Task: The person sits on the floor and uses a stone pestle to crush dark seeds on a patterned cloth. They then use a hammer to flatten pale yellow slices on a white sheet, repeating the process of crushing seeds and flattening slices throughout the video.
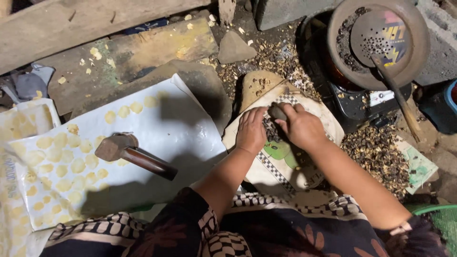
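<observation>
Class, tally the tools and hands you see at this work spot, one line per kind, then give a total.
Hands: 2 (left hand, right hand gripping a dark stone)
Hammers: 1 (wooden-handled hammer on the white sheet)
Perforated ladles: 1 (ladle resting in the pan)
Pans: 1
Stones in hand: 1
Total: 6

Just one view here, from a camera on the person's head, looking almost straight down at the ground in front of their lap. It's pretty close: the forearms reach up from the bottom edge, the white sheet (pixel 157 123) fills the left, and the pan (pixel 378 43) sits top right.
</observation>
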